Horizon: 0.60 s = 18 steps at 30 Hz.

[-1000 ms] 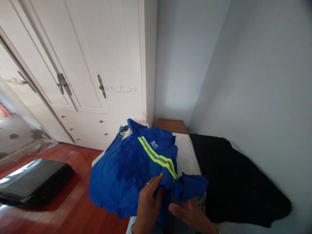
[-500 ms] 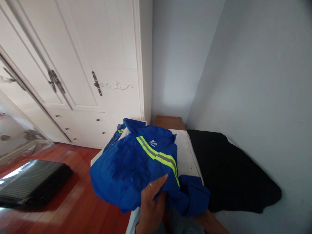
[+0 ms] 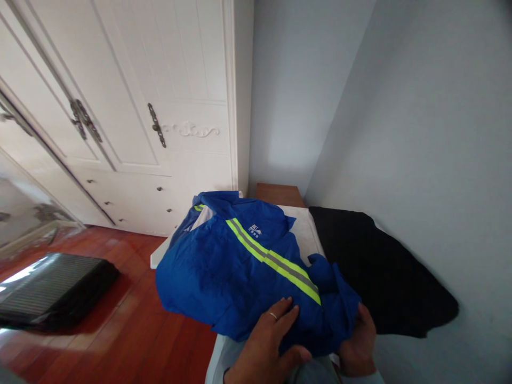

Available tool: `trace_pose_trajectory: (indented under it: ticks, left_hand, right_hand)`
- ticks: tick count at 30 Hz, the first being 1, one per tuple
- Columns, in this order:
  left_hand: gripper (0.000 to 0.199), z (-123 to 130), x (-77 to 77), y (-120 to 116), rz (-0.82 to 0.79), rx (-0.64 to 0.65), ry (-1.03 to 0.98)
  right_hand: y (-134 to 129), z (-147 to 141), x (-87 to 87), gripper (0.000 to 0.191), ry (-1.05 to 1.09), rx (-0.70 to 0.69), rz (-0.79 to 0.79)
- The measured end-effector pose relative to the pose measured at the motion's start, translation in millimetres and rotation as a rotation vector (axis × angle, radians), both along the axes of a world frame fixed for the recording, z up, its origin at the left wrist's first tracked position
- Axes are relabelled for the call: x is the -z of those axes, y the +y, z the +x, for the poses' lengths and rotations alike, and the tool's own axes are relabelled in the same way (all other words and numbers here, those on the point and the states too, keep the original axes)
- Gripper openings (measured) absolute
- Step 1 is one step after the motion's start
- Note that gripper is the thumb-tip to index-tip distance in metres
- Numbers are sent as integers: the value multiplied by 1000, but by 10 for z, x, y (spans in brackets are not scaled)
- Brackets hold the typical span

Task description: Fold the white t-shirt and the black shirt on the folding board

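Note:
A blue jacket (image 3: 216, 272) with a yellow-and-grey reflective stripe and a small white logo lies spread over a white surface (image 3: 307, 234). My left hand (image 3: 266, 344), a ring on one finger, rests on the jacket's near edge with its fingers stretched out and the thumb apart. At the lower right, my right hand (image 3: 359, 341) grips a bunched part of the jacket from its outer side. Some of its fingers are hidden behind the cloth.
Black cloth (image 3: 380, 272) lies to the right, against the grey wall (image 3: 440, 160). A white wardrobe (image 3: 192, 80) stands behind at the left. On the red wooden floor (image 3: 160, 325) sits a dark ribbed case (image 3: 56, 290). A brown wooden piece (image 3: 280, 194) fills the corner.
My left hand has opened from a pinch and moved right onto the jacket. My right hand has come up into view, lifting the jacket's right part and drawing it rightward, so the stripe lies straighter.

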<state>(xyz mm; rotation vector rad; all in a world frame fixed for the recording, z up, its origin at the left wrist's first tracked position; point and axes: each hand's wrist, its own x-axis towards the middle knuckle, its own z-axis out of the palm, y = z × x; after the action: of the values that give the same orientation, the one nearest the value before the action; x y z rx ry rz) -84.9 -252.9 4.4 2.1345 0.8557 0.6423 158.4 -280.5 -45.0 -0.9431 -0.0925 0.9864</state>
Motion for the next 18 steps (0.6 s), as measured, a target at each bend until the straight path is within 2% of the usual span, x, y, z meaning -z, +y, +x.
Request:
trace_pose_trajectory:
  ticks: [2,6,8,10,13,18]
  left_hand:
    - [56,-34,89,54,45,-104,-12]
    - [48,-79,381,281,134,-538,-9]
    - [51,-114,480,410,124,-653,25]
    - [55,-154,507,508,60,-660,50]
    - [57,-191,456,590,-67,-646,0]
    - [55,-198,397,636,-186,-659,-126]
  right_hand:
    - [5,89,-114,31,56,43,-27]
    - [6,166,-345,59,36,-23,90]
    - [22,149,-434,53,-44,-5,131]
    - [47,128,-495,41,-196,45,109]
    - [87,141,-552,32,-398,107,51]
    - [144,313,-652,24,-520,238,14]
